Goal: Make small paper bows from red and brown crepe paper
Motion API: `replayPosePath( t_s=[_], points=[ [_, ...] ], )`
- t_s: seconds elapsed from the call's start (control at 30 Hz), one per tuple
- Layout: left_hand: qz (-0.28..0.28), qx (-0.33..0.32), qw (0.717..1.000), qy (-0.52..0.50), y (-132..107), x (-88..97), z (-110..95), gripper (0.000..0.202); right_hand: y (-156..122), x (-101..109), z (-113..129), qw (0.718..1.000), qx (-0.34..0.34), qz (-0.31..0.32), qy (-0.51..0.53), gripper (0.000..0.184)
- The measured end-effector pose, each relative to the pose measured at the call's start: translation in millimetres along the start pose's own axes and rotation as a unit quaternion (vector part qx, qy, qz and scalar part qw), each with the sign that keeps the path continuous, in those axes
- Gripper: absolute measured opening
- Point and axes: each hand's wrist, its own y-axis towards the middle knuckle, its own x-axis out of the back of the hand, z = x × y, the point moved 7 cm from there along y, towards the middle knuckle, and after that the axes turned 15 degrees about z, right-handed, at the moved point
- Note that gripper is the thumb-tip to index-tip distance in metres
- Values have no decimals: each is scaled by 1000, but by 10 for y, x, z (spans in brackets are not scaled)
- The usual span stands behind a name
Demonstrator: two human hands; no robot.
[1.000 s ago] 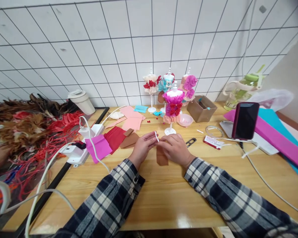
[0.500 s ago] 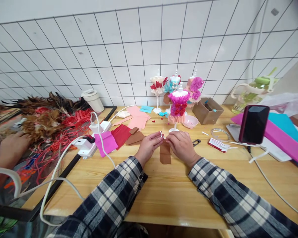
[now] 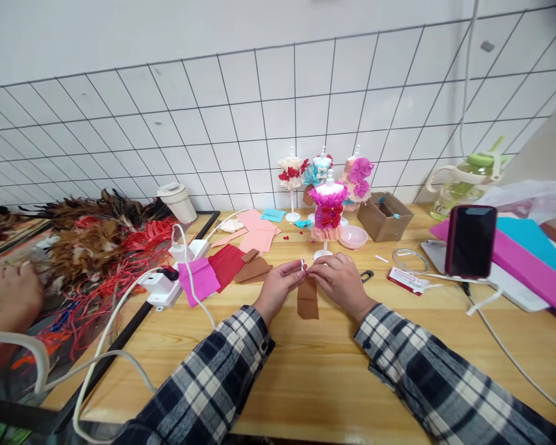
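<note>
The left hand point(image 3: 278, 289) pinched a thin curled white strip point(image 3: 303, 265) above the pale wooden table point(image 3: 301, 377), left of the right hand point(image 3: 341, 283), whose grasp I couldn't tell; a brown paper rectangle point(image 3: 308, 303) was nearer.

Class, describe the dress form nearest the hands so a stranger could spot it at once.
Under the tiled wall, four dress forms stand on the wooden table. The front dress form is just beyond the left hand and right hand. It alone has a ruffled magenta top over red petals.
</note>
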Motion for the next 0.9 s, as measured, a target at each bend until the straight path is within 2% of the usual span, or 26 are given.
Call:
replayPosePath(
  t_s=[0.13, 0.2, 0.23, 0.27, 0.33, 0.4, 0.43, 0.5, 0.53, 0.57, 0.6, 0.77, 0.83, 0.9],
  points=[
    [-16, 1, 999, 44, 7, 19, 2, 37, 15, 0, -46, 998, -18, -11, 62, 14],
    [-55, 11, 991, 125, -7, 76, -28, 34, 0, 22, -135, 988, -52, -52, 135, 14],
    [-78, 8, 978, 195, -24, 99, -77, 31, -17, 34, -191, 980, -74, -79, 169, 15],
    [-96, -7, 955, 280, -45, 98, -156, 26, -39, 43, -245, 970, -97, -105, 194, 15],
    [-94, -73, 880, 459, -99, -22, -343, 17, -76, 46, -325, 956, -135, -137, 220, 15],
    [-25, -142, 790, 596, -157, -268, -429, 13, -95, 32, -368, 950, -158, -144, 228, 14],
    [22, -157, 754, 638, -184, -385, -414, 13, -101, 25, -382, 948, -166, -142, 231, 14],
    [96, -156, 700, 691, -225, -555, -335, 13, -114, 15, -407, 945, -181, -141, 232, 14],
    [112, -150, 685, 705, -237, -604, -300, 12, -123, 15, -419, 944, -189, -142, 231, 15],
    [111, -145, 680, 710, -243, -629, -284, 12, -132, 19, -430, 943, -196, -146, 228, 15],
    [96, -144, 687, 706, -246, -634, -290, 12, -141, 25, -439, 942, -201, -150, 223, 16],
    [-5, -163, 794, 585, -253, -502, -388, 21, -143, 27, -427, 943, -198, -155, 220, 18],
    [-14, -159, 818, 552, -244, -457, -382, 22, -125, -2, -398, 944, -192, -143, 228, 20],
    [-19, -157, 829, 537, -236, -429, -370, 23, -105, -36, -355, 948, -183, -126, 229, 21]
  ],
)
